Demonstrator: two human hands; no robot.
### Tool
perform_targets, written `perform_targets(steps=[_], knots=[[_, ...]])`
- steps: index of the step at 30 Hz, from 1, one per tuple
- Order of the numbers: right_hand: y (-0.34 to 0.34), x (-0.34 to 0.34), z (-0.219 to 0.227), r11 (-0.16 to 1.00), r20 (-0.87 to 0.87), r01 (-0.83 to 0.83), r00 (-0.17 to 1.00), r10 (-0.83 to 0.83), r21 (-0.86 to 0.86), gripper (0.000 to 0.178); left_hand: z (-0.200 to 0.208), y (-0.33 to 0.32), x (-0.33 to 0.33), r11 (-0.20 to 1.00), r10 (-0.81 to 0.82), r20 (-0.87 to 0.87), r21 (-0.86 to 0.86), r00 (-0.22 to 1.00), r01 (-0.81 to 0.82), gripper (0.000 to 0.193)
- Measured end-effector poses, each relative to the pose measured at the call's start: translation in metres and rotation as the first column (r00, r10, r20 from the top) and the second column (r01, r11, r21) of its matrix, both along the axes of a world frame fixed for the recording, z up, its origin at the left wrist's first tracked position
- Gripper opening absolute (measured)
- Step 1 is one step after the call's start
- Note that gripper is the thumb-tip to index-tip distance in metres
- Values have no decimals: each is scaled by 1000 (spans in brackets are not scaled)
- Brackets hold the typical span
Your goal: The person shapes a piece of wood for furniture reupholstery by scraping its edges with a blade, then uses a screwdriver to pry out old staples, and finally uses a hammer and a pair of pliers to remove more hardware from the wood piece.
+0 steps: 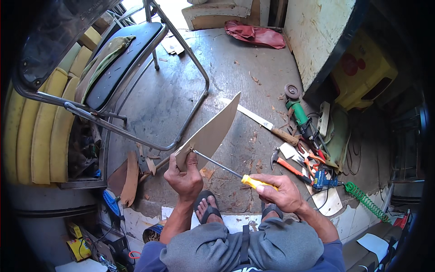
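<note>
My left hand [185,179] is closed on the lower end of a thin, pointed beige board [213,132], with the thumb on its near face. The board slants up and away to the right, its tip raised. In my right hand [283,194] is a screwdriver [249,181] with a yellow handle and a long metal shaft. Its tip meets the board just beside my left thumb. Whether a screw sits under the tip is too small to tell. My right fingers wrap the handle from above.
At the right lie a long blade with a wooden handle [284,135], a green angle grinder [298,114], an orange-handled hammer [290,167], pliers and a blue air tool [321,180] on a green coiled hose [362,199]. A folding chair [206,86] stands left; a red cloth [256,35] lies far back.
</note>
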State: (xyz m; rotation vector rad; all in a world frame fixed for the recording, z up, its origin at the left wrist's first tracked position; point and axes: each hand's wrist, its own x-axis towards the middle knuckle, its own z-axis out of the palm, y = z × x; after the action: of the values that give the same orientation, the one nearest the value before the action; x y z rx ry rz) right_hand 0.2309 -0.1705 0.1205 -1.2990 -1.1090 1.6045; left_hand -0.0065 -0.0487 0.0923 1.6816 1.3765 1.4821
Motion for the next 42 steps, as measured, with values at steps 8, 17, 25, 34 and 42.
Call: perform_targets(steps=[8, 17, 25, 34, 42], knots=[[7, 4, -21, 846, -699, -242, 687, -196, -475, 48, -3, -1, -2, 1000, -17, 67, 1, 998, 17, 18], [7, 8, 6, 997, -123, -55, 991, 47, -58, 45, 4, 5, -15, 981, -34, -291, 174, 956, 88, 12], [0, -2, 13, 660, 748, -397, 525, -406, 637, 53, 14, 6, -11, 978, -11, -306, 196, 952, 75, 13], [9, -5, 9, 922, 460, -20, 871, -175, 387, 41, 9, 5, -6, 970, 10, -323, 232, 946, 68, 13], [11, -8, -4, 821, 488, -41, 821, -297, 569, 41, 5, 7, -8, 965, 30, -343, 256, 939, 63, 12]])
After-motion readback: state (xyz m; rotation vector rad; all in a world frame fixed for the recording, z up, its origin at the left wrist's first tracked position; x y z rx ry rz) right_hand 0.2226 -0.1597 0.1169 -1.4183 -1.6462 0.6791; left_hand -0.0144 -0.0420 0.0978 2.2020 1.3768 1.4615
